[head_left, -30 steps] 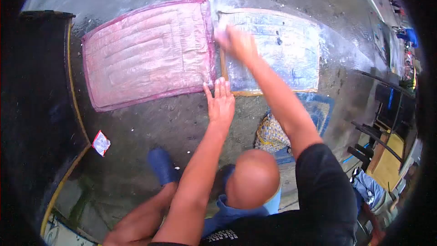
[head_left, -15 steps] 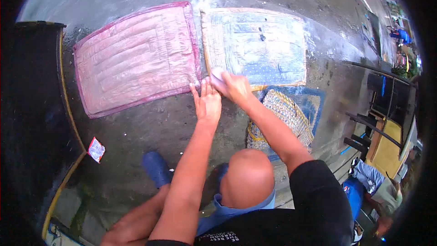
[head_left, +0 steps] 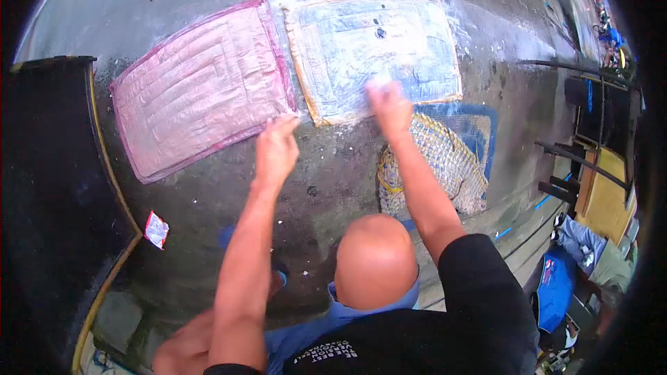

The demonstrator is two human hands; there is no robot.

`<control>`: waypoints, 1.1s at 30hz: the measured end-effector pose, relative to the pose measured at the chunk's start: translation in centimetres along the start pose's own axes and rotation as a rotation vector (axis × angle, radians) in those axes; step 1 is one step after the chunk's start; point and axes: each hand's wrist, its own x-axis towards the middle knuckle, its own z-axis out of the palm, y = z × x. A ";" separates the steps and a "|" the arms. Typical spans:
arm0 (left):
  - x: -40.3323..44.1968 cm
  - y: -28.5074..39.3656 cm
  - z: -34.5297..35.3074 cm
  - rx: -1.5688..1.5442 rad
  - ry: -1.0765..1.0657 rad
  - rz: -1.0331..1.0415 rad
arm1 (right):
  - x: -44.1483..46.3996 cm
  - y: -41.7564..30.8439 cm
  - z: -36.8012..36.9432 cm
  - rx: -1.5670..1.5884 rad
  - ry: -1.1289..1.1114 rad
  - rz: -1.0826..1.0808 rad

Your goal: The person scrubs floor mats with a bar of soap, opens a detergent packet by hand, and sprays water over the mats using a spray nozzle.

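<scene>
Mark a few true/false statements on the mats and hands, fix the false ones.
1. The left hand is at a corner of the pink mat. True.
2. The right hand is over the pink mat. False: it is over the blue mat.
3. The pink and blue mats overlap. False: a strip of floor shows between them.
4. The pink mat has a darker border. True.
5. The wrapper lies on the blue mat. False: it lies on the floor.
</scene>
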 end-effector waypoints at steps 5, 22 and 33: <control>2.4 -0.1 -3.0 -0.101 0.179 -0.040 | -4.5 -7.0 2.4 0.121 0.058 -0.273; 5.8 2.2 2.1 0.238 -0.485 0.122 | -6.9 0.7 -13.2 0.141 -0.174 0.053; 14.8 6.3 4.1 0.682 -0.480 0.116 | 4.6 7.5 -0.4 -0.047 0.013 -0.064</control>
